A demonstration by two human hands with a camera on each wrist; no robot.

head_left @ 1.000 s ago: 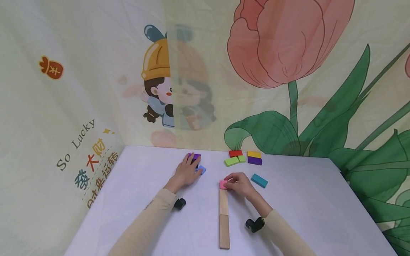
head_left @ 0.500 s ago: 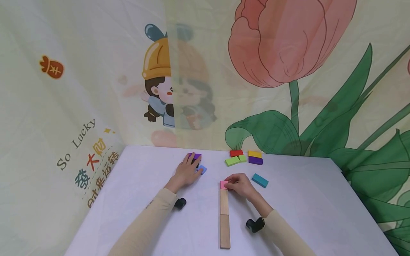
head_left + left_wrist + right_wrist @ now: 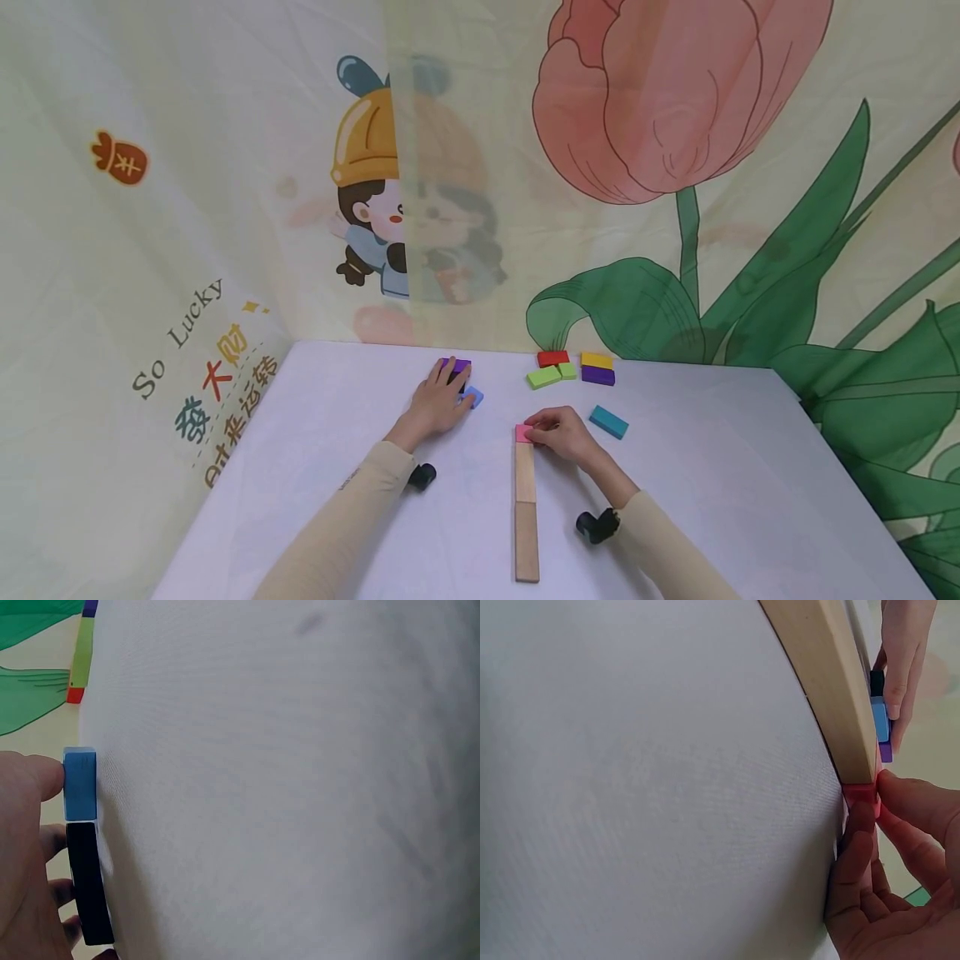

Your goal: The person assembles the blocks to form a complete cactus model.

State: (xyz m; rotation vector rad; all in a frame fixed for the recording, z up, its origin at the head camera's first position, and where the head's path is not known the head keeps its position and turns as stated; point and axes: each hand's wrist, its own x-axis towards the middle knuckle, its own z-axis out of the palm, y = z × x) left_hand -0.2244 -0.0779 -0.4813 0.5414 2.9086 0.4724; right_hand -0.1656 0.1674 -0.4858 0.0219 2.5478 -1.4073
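Observation:
My right hand (image 3: 562, 432) pinches a pink block (image 3: 860, 793) between thumb and fingers. That block sits at the far end of two wooden blocks, the paler far one (image 3: 525, 473) and the browner near one (image 3: 527, 542), laid end to end in a straight line. Farther left, my left hand (image 3: 433, 408) rests with spread fingers on a small group of blocks. Its thumb touches a light blue block (image 3: 80, 786), and other fingertips lie at a black block (image 3: 88, 885). A purple block (image 3: 465, 366) shows behind those fingers, partly hidden.
A teal block (image 3: 609, 422) lies right of my right hand. At the back of the white table (image 3: 712, 467) are a red block (image 3: 553, 358), two green blocks (image 3: 543, 378), a yellow block (image 3: 597, 361) and a dark purple block (image 3: 597, 377). A printed curtain (image 3: 465, 167) hangs behind.

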